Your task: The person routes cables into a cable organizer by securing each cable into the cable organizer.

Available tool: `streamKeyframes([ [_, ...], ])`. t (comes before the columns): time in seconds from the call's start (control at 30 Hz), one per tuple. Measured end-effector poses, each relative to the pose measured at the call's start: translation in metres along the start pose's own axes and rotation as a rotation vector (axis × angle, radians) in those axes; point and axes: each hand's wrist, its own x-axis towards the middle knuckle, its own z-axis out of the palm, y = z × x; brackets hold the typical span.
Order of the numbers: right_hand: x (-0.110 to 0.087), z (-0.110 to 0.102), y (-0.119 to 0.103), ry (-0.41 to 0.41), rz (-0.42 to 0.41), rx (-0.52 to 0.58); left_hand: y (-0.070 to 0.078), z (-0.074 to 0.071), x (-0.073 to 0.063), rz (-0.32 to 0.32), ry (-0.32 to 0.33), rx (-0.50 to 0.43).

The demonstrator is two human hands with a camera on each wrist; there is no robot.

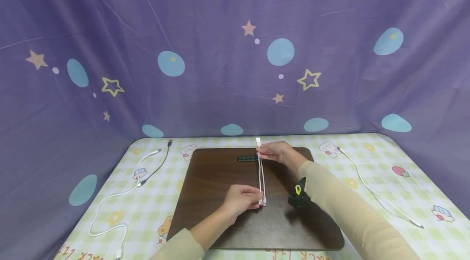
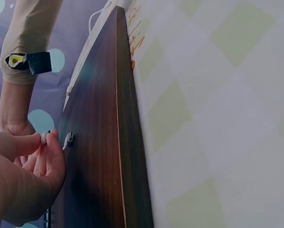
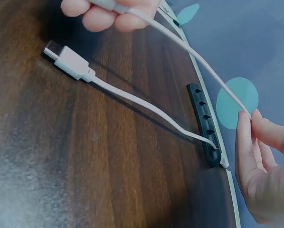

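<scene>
A white charging cable (image 3: 194,54) stretches between both hands above the brown board. My left hand (image 1: 240,201) pinches its connector end near the middle of the board. Farther back, my right hand (image 1: 277,152) pinches the cable near its other end, beside a black cable holder (image 3: 203,123) with several slots. A second white cable (image 3: 142,104) runs from the holder's end slot toward me. Its connector (image 3: 73,62) hangs or lies just beside the left fingers, untouched. One white plug (image 1: 258,141) shows above the board's far edge; which cable it belongs to I cannot tell.
The dark wooden board (image 1: 209,186) lies on a checked tablecloth (image 1: 147,211). To the left are a long white cable (image 1: 110,196) and a short dark cable (image 1: 158,167). Another white cable (image 1: 361,178) lies to the right. A purple curtain (image 1: 220,101) hangs behind.
</scene>
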Motion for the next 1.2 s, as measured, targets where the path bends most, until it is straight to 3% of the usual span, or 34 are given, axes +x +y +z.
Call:
streamKeyframes([
  [0.47,0.018,0.006,0.011,0.188,-0.158,0.025,0.002,0.002,0.01,0.047,0.131,0.069],
  [0.97,0.027,0.008,0.016,0.295,-0.254,-0.145,0.004,0.006,0.016,0.086,0.208,0.125],
  [1.2,0.028,0.01,0.016,0.311,-0.325,-0.328,0.007,0.006,0.016,0.058,0.216,0.192],
])
